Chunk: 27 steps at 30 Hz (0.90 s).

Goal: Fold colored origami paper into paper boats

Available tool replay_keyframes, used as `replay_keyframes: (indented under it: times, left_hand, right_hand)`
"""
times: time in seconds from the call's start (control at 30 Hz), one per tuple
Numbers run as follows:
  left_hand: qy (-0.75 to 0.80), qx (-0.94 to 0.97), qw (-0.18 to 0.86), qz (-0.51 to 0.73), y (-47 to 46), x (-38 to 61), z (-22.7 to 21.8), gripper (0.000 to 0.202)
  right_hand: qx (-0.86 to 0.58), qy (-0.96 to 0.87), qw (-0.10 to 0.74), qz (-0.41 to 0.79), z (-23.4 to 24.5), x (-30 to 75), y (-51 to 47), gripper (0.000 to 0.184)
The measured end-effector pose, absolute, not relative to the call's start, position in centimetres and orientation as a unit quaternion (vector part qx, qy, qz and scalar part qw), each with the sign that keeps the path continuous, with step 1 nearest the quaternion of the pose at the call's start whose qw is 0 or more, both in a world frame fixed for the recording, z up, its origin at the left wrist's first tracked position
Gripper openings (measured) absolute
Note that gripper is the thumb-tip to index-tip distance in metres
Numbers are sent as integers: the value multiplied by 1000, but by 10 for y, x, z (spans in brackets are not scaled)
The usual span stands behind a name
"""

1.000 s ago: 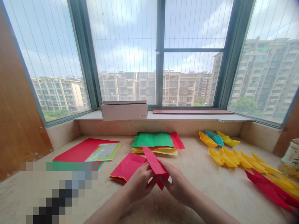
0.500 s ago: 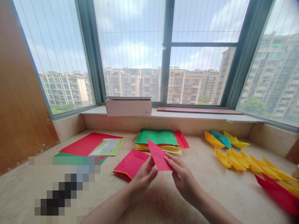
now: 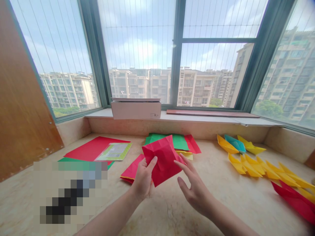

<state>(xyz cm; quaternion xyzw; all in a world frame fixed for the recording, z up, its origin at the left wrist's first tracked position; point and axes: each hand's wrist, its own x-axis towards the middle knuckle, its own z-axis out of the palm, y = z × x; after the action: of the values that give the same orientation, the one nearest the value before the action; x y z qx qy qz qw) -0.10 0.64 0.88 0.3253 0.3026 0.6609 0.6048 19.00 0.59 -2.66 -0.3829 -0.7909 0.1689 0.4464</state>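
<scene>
A creased, folded sheet of red paper (image 3: 163, 160) is held up above the counter, its broad face toward me. My left hand (image 3: 144, 177) pinches its left edge, thumb in front and fingers behind. At the sheet's right corner, my right hand (image 3: 193, 185) has its fingers spread, with thumb and index finger apart; whether a fingertip touches the paper I cannot tell. Behind my left hand lies a stack of folded red paper (image 3: 130, 168) with a yellow layer showing. Farther back is a pile of green paper (image 3: 180, 142) with red and yellow sheets, partly covered by the held sheet.
Yellow folded paper boats (image 3: 258, 167) stand in a row at right, with a blue boat (image 3: 235, 144) behind and a red boat (image 3: 294, 200) nearer. At left lie red sheets (image 3: 91, 147) under a clear-and-green packet (image 3: 116, 151). A white box (image 3: 136, 109) sits on the sill.
The red paper has turned from a narrow, slanted shape to a wider face toward me. My left thumb now presses on its front, and my right hand's fingers have spread.
</scene>
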Motion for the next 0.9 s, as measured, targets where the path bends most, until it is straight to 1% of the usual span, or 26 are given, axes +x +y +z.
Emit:
replay_keyframes:
  times: [0.03, 0.1, 0.23, 0.33, 0.43, 0.53, 0.73, 0.9]
  left_hand:
    - [298, 316, 601, 671, 7, -1, 9, 39]
    - [290, 303, 596, 685, 8, -1, 9, 37]
    - [270, 312, 601, 685, 9, 0, 8, 30]
    - [241, 342, 615, 669, 8, 0, 5, 29]
    - [224, 358, 624, 658, 7, 0, 3, 27]
    - [237, 369, 625, 646, 7, 1, 1, 25]
    - [292, 391, 612, 622, 7, 2, 1, 31]
    - [282, 356, 651, 608, 4, -7, 11, 27]
  right_hand:
    - [-396, -767, 465, 193, -28, 189, 8, 53]
    - [-412, -716, 496, 267, -29, 187, 13, 53]
    - [-378, -649, 491, 441, -29, 185, 16, 59]
    - [-379, -602, 494, 500, -25, 184, 15, 65]
    - [-377, -580, 480, 539, -21, 184, 15, 58]
    - [-371, -555, 489, 561, -17, 186, 17, 52]
    - [-388, -501, 549, 544, -9, 198, 24, 46]
    - [-385, -503, 584, 507, -5, 211, 34, 42]
